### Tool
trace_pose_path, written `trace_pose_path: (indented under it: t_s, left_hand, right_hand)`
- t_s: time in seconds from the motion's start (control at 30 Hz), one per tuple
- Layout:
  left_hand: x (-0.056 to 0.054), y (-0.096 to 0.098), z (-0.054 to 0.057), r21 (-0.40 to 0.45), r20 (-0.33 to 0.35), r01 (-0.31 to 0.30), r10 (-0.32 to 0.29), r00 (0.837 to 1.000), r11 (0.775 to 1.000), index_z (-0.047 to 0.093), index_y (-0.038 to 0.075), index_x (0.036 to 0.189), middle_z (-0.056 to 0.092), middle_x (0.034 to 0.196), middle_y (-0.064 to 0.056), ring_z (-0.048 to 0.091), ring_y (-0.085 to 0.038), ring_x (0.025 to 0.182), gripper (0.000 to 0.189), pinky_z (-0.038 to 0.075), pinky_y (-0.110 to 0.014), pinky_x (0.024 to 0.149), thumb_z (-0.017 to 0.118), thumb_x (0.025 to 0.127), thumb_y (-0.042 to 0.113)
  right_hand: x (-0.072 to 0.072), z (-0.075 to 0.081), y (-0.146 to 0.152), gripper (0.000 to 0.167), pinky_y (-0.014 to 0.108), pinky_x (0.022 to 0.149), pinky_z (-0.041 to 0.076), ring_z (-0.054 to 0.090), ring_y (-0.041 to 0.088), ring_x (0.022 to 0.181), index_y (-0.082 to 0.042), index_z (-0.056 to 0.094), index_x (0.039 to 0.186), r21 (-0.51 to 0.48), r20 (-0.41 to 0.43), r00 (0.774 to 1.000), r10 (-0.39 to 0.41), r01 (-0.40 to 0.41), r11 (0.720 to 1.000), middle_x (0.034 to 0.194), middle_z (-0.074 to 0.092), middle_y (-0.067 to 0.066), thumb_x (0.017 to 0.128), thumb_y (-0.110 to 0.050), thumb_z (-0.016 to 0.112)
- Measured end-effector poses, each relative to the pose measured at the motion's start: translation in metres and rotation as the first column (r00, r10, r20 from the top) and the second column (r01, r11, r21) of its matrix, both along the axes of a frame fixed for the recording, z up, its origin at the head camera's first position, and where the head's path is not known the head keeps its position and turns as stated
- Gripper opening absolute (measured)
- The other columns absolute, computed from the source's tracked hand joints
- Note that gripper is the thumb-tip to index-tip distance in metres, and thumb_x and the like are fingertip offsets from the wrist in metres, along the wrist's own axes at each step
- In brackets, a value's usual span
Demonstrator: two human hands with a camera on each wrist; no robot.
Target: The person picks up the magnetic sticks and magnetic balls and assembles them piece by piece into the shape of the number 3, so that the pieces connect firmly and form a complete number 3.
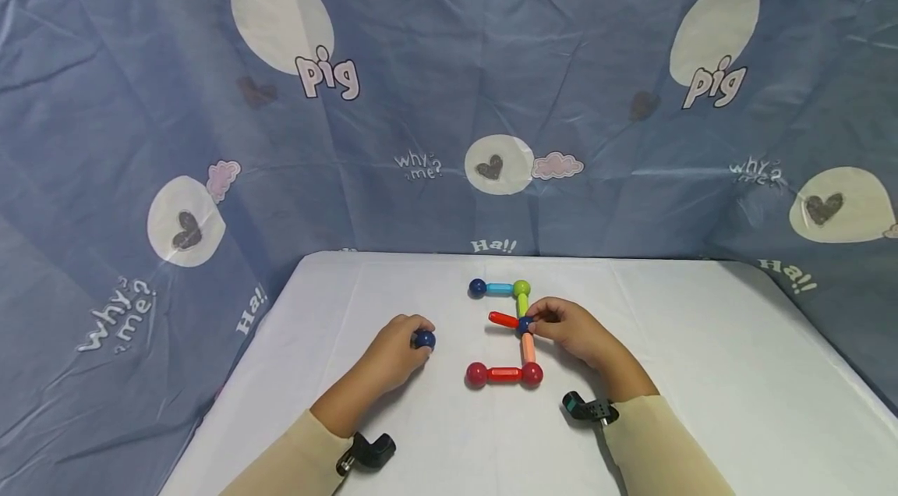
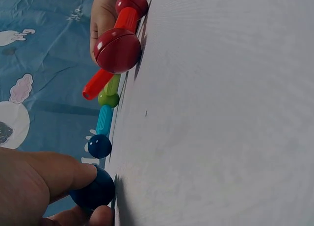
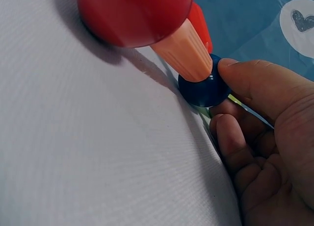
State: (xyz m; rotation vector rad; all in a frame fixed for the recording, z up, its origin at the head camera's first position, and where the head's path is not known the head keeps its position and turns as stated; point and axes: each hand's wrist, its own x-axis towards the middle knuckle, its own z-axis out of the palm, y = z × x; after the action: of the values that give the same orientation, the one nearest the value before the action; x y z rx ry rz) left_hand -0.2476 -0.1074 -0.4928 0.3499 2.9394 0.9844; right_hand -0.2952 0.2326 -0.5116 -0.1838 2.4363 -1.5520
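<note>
My left hand [image 1: 396, 349] pinches a loose dark blue ball [image 1: 425, 339] just above or on the white table, left of a figure made of balls and rods. With thumb and fingers, my right hand [image 1: 571, 331] pinches the blue ball [image 1: 525, 325] in the middle of that figure's right side. From this ball a red rod [image 1: 502, 319] sticks out to the left, its far end free. A green rod [image 1: 522, 304] and an orange rod [image 3: 186, 52] also meet the ball. In the left wrist view the held blue ball [image 2: 95, 189] is partly covered by fingers.
At the figure's top, a light blue rod [image 1: 500, 288] links a dark blue ball [image 1: 477, 288] and a green ball [image 1: 521, 288]. Along the bottom, another red rod [image 1: 504, 375] joins two red balls [image 1: 476, 374]. Behind the white table [image 1: 666, 356] hangs a blue printed cloth [image 1: 421, 90].
</note>
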Motion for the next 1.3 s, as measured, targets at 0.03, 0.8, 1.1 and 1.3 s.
trace_pose_path:
  t_s: [0.03, 0.8, 1.1, 1.3]
  left_hand:
    - [-0.001, 0.000, 0.000, 0.004, 0.002, 0.000, 0.000, 1.000, 1.000, 0.070, 0.012, 0.121, 0.066, 0.120, -0.011, 0.065, -0.027, 0.112, 0.029, 0.055, -0.048, 0.099, 0.078, 0.094, 0.013]
    - [-0.043, 0.061, 0.021, 0.147, 0.033, 0.007, -0.012, 0.999, 0.989, 0.068, 0.011, 0.124, 0.069, 0.119, -0.005, 0.061, -0.015, 0.092, 0.031, 0.055, -0.035, 0.083, 0.077, 0.096, 0.020]
    - [-0.047, 0.078, 0.021, 0.181, 0.049, 0.007, -0.016, 0.999, 0.984, 0.067, 0.012, 0.126, 0.067, 0.121, -0.005, 0.060, -0.016, 0.092, 0.033, 0.056, -0.031, 0.079, 0.077, 0.097, 0.023]
    - [-0.048, 0.083, 0.018, 0.191, 0.062, -0.004, -0.008, 0.998, 0.982, 0.069, 0.014, 0.129, 0.066, 0.122, -0.004, 0.061, -0.016, 0.093, 0.035, 0.057, -0.031, 0.079, 0.078, 0.097, 0.025]
  right_hand:
    - [0.000, 0.001, 0.000, 0.022, 0.035, 0.087, 0.048, 0.058, 0.024, 0.100, -0.011, 0.072, 0.114, 0.001, -0.001, 1.000, 0.003, -0.003, 1.000, 0.106, 0.068, 0.007, 0.093, -0.014, 0.078]
    - [-0.002, -0.004, 0.002, 0.021, 0.034, 0.085, 0.049, 0.058, 0.023, 0.099, -0.010, 0.071, 0.114, 0.004, -0.029, 0.999, 0.014, -0.014, 1.000, 0.105, 0.068, 0.007, 0.094, -0.013, 0.077]
    - [-0.003, -0.004, 0.001, 0.020, 0.034, 0.083, 0.049, 0.058, 0.023, 0.098, -0.011, 0.072, 0.113, 0.013, -0.031, 0.999, 0.009, -0.009, 1.000, 0.105, 0.068, 0.006, 0.094, -0.014, 0.077]
    - [-0.004, -0.003, 0.001, 0.021, 0.034, 0.085, 0.049, 0.059, 0.023, 0.099, -0.012, 0.072, 0.114, 0.031, -0.024, 1.000, 0.013, -0.012, 0.999, 0.106, 0.069, 0.006, 0.094, -0.015, 0.077]
